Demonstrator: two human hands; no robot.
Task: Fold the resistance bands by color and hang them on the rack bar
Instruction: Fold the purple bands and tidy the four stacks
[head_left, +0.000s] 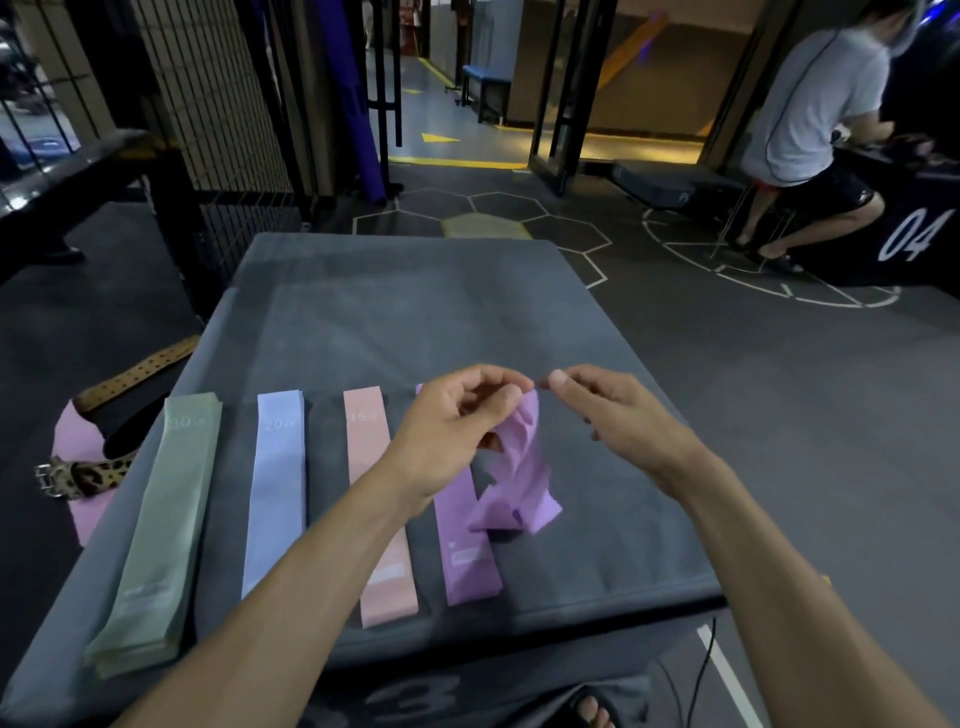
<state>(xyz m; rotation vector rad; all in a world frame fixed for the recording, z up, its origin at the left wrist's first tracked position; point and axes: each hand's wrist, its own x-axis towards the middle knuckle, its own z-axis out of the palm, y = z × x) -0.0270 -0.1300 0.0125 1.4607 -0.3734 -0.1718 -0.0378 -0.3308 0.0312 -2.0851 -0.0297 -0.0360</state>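
The far half of the table is left bare. The near half is taken up by four flat bands in a row, with narrow strips of cloth between them. Bare cloth is seen right of the purple band. A mesh fence stands at far left.

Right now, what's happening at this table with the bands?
A person is sorting resistance bands on a grey padded table. The left hand pinches a crumpled purple band lifted above the flat purple band, while the right hand is close by, thumb and finger together. Green, blue and pink bands lie flat in a row. No rack bar is visible.
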